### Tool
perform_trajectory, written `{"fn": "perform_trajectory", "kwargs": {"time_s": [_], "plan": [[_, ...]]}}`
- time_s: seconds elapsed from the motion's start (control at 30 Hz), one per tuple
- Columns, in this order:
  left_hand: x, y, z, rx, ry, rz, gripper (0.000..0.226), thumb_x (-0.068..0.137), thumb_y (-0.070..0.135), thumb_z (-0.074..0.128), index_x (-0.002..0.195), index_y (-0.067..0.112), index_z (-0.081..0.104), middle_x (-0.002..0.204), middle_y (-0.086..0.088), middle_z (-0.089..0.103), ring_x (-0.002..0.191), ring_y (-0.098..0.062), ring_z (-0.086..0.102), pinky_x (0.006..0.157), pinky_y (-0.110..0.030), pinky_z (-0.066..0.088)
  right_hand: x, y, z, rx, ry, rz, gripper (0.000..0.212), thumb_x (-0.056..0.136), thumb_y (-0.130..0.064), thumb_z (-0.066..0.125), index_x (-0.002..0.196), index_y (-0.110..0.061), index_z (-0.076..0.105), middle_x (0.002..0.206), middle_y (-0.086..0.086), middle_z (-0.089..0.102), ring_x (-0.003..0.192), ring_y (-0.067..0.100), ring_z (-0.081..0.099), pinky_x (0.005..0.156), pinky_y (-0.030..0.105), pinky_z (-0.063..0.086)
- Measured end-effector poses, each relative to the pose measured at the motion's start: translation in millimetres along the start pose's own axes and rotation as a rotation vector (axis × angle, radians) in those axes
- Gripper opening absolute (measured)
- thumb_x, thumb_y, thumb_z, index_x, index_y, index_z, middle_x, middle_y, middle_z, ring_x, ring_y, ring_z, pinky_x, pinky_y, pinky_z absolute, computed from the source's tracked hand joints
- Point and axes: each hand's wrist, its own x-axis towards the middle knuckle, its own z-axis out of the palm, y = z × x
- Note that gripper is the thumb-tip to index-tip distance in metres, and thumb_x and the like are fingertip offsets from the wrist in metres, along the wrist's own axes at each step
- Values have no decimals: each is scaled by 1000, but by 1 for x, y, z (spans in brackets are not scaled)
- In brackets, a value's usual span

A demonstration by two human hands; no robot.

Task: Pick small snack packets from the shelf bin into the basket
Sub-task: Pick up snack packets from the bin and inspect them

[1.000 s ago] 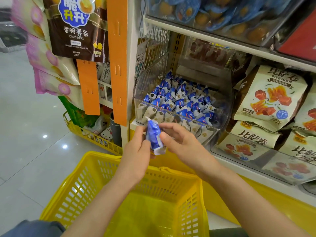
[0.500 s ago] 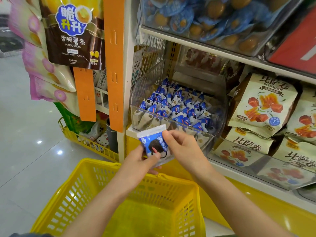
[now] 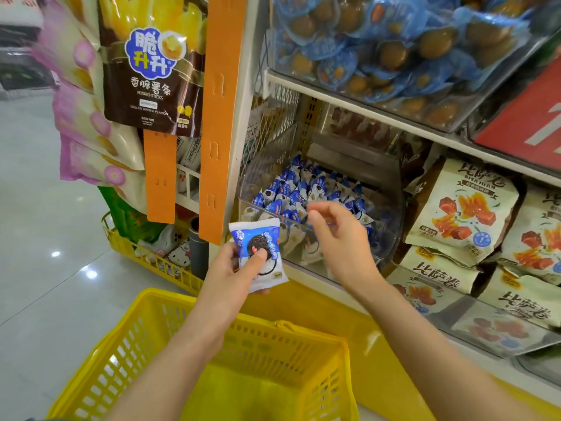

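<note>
Your right hand [image 3: 340, 241] has let go of the packet it shared with the left half a second ago and now hangs at centre frame, over the front lip of the clear plastic shelf bin [image 3: 391, 189]. Its fingers are loosely curled and hold nothing, though motion blur softens the fingertips.

Your left hand [image 3: 233, 268] alone grips the one small blue-and-white cookie snack packet [image 3: 258, 247], with the thumb pressed on its front and the fingers hidden behind. The packet is just left of centre, above the far rim of the one yellow slotted plastic basket [image 3: 303, 329], not in it.

That makes two hands, one packet held, one bin and one basket. The matching blue-and-white packets heaped in the bin [image 3: 291, 192] are too many and too overlapped for you to count. The basket is cut off by the bottom edge, and its inside shows only a yellow-green blur, so you cannot tell what lies there.
</note>
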Motion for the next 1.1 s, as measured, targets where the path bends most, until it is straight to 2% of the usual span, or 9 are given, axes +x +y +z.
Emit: {"fn": "perform_trajectory", "kwargs": {"time_s": [0.1,0.2,0.3,0.47,0.63,0.73,0.8,0.9,1.1], "plan": [[6,3,-4,-61,23,-13,13,91,20,56,104,20,56,89,4,68,63,-6,68,51,-18,52,44,4,-3,-206,-79,34,22,96,-28,48,102,-15,64,93,-5,63,81,1,58,69,9,44],[10,4,-5,-105,23,-25,14,90,19,56,104,19,57,90,0,69,65,-7,68,52,-22,54,76,12,4,-420,-348,232,46,96,-40,43,100,0,66,97,18,68,86,28,65,87,40,51],[12,5,-7,-118,29,-34,16,89,20,57,106,19,56,95,-2,69,70,-9,69,55,-24,56,91,18,11,-504,-503,270,51,93,-43,49,70,2,60,77,22,65,66,23,58,68,29,48],[14,7,-10,-116,40,-20,15,90,23,57,105,20,55,95,-1,69,73,-12,68,52,-19,52,100,19,22,-611,-528,284,55,85,-38,64,45,-16,33,30,-8,27,36,11,29,36,16,24],[16,7,-7,-153,40,-35,12,90,20,56,102,21,54,93,1,67,68,-9,67,49,-19,51,102,23,19,-502,-466,320,41,84,-22,68,51,-10,46,50,2,44,36,7,43,40,11,36],[19,5,-8,-166,65,-58,7,91,20,55,97,24,53,91,1,67,68,-11,68,48,-21,52,97,18,8,-416,-303,336,25,82,-15,68,90,9,66,86,18,68,57,11,63,62,20,53],[22,3,-9,-189,87,-90,10,92,18,54,102,20,52,92,-1,65,68,-13,67,47,-22,53,94,8,-3,-375,-155,310,29,83,-18,68,101,4,63,84,9,67,64,10,60,74,28,54],[24,5,-9,-305,99,-172,3,93,19,52,95,20,51,88,-3,61,68,-17,65,52,-29,54,81,-19,-21,-108,-9,303,26,83,-22,68,104,-9,60,85,1,64,69,10,61,66,22,53],[7,14,-6,-493,-251,-199,46,72,47,56,108,19,61,97,-7,72,84,-23,70,66,-39,59,13,-57,-28,281,-482,418,19,85,-19,66,102,-13,63,87,1,73,69,7,68,59,17,53]]}}
